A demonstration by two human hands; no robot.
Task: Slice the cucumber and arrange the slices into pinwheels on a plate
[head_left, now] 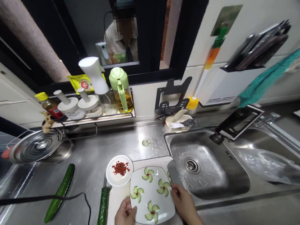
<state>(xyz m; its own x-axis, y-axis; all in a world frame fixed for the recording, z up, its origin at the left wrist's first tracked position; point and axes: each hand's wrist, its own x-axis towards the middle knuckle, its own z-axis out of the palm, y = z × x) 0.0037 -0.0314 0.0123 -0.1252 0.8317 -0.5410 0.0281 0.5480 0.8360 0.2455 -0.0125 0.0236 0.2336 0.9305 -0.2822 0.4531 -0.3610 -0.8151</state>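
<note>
A white square plate (pixel 150 184) with several flower-shaped cucumber slice arrangements (pixel 147 175) rests on a white cutting board (pixel 117 203). My left hand (pixel 125 222) grips the plate's near left edge, fingers curled on the rim. My right hand (pixel 184 204) holds the plate's right edge, fingers closed on it. A small round white dish with red goji berries (pixel 120 168) sits just behind the plate on the left.
One whole cucumber (pixel 102 216) lies along the board's left edge, another cucumber (pixel 59 192) further left on the steel counter. The sink (pixel 207 167) lies to the right with a faucet (pixel 235 124). A pot lid (pixel 36 145) and condiment rack (pixel 95 104) stand behind.
</note>
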